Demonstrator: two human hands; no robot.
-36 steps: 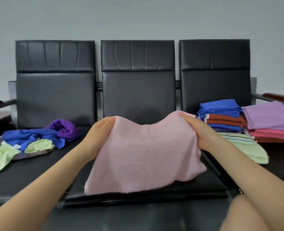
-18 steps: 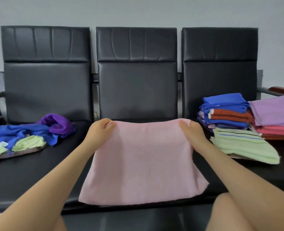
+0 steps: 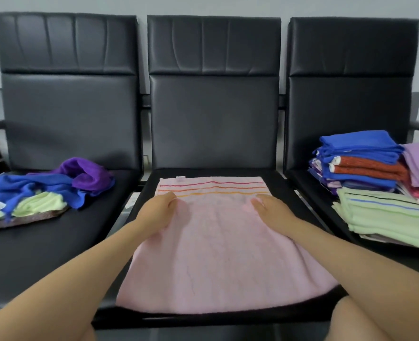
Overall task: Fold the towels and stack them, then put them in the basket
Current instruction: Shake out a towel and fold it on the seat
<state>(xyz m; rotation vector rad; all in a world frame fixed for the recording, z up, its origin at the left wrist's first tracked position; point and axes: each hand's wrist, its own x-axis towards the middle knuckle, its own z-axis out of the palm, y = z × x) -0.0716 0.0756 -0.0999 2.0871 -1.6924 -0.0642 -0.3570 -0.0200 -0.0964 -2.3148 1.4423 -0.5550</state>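
Pinching pink towel (image 3: 218,254) fold edge: left hand (image 3: 158,211), right hand (image 3: 271,210).

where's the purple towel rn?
Head view, left seat: the purple towel lies crumpled atop the unfolded pile, beside the blue towel, left of the pink towel.
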